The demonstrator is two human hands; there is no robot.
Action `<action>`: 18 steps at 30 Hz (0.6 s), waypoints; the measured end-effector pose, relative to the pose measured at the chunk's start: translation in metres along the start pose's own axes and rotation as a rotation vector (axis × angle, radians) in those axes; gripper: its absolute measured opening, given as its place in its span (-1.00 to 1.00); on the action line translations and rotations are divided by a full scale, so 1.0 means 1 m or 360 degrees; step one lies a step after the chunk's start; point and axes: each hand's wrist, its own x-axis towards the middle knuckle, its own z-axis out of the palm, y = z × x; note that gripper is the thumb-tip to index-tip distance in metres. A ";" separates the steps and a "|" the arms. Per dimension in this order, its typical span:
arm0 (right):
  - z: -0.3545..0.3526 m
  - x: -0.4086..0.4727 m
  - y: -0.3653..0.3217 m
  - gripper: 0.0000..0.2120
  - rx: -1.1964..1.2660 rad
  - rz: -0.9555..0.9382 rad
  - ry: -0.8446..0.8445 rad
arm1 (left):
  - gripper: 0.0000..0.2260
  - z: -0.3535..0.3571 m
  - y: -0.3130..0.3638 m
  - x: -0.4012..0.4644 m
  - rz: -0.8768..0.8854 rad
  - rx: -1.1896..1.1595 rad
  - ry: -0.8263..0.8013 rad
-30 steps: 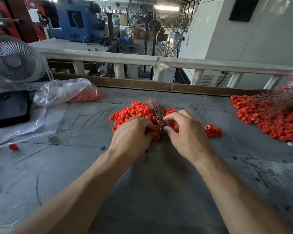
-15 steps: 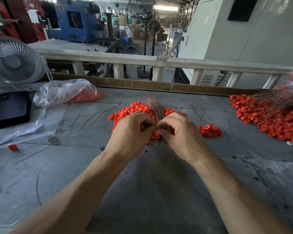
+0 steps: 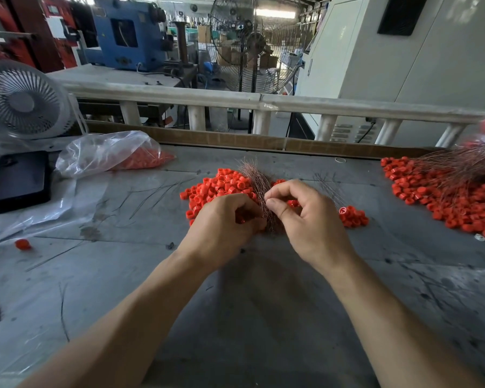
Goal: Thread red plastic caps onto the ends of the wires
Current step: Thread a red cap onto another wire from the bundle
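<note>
A pile of red plastic caps (image 3: 221, 186) lies at the middle of the grey table (image 3: 263, 317). A bundle of thin copper-coloured wires (image 3: 254, 177) stands out of it, fanning toward the far edge. My left hand (image 3: 221, 228) curls round the lower part of the bundle, with a bit of red showing under its fingers. My right hand (image 3: 305, 219) pinches thumb and forefinger together at the wires just right of the bundle. A red cap (image 3: 293, 203) shows inside its curled fingers.
A small heap of caps (image 3: 352, 217) lies right of my right hand. A large heap of capped wires (image 3: 445, 197) fills the right edge. A plastic bag of caps (image 3: 109, 155), a black case (image 3: 20, 180), a white fan (image 3: 23, 102) and a stray cap (image 3: 23, 244) sit left.
My right hand has lifted and opened outward, its thumb and forefinger now pinching higher on the wires. My left hand stays curled at the bundle's base.
</note>
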 end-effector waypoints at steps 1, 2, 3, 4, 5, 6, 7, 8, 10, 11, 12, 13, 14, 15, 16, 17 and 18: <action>0.000 0.000 -0.001 -0.95 0.0112 0.0043 0.0014 | -0.91 0.001 0.000 0.000 -0.0017 0.0013 -0.0021; -0.001 -0.001 -0.002 -0.95 0.0250 0.0070 0.0027 | -0.92 0.001 0.000 -0.001 -0.0029 0.0021 -0.0043; -0.001 -0.001 -0.004 -0.95 0.0385 0.0070 0.0049 | -0.92 0.002 0.000 -0.001 -0.0031 0.0031 -0.0065; -0.002 -0.001 -0.006 -0.94 0.0500 0.0051 0.0081 | -0.92 0.002 0.000 -0.001 -0.0024 0.0048 -0.0084; -0.002 -0.001 -0.008 -0.93 0.0597 0.0032 0.0115 | -0.93 0.002 0.000 -0.001 -0.0014 0.0064 -0.0097; -0.003 0.000 -0.011 -0.94 0.0685 0.0023 0.0149 | -0.92 0.002 -0.001 -0.002 -0.0008 0.0070 -0.0100; -0.004 0.000 -0.014 -0.94 0.0769 0.0024 0.0183 | -0.92 0.002 -0.001 -0.002 -0.0007 0.0060 -0.0089; -0.005 0.001 -0.017 -0.93 0.0859 0.0038 0.0217 | -0.90 0.002 0.000 -0.002 -0.0012 0.0039 -0.0062; -0.007 0.002 -0.021 -0.91 0.1068 0.0103 0.0273 | -0.83 0.002 0.001 -0.002 -0.0031 -0.0045 0.0014; -0.009 0.003 -0.023 -0.90 0.1178 0.0143 0.0292 | -0.80 0.001 0.003 -0.002 -0.0027 -0.0109 0.0040; -0.010 0.003 -0.024 -0.88 0.1287 0.0188 0.0307 | -0.78 0.001 0.005 -0.002 -0.0010 -0.0171 0.0049; -0.012 0.004 -0.025 -0.86 0.1401 0.0239 0.0317 | -0.79 0.001 0.007 -0.002 0.0017 -0.0227 0.0044; -0.013 0.004 -0.026 -0.84 0.1518 0.0297 0.0323 | -0.82 0.000 0.008 -0.002 0.0043 -0.0283 0.0026; -0.015 0.005 -0.027 -0.84 0.1633 0.0359 0.0328 | -0.88 0.000 0.008 -0.002 0.0065 -0.0345 -0.0005; -0.016 0.005 -0.028 -0.83 0.1737 0.0420 0.0337 | -0.92 0.000 0.009 -0.002 0.0087 -0.0402 -0.0043; -0.016 0.006 -0.028 -0.83 0.1824 0.0476 0.0352 | -0.96 -0.001 0.009 -0.002 0.0110 -0.0445 -0.0076; -0.018 0.007 -0.027 -0.82 0.1894 0.0526 0.0375 | -0.98 -0.001 0.010 -0.002 0.0131 -0.0479 -0.0098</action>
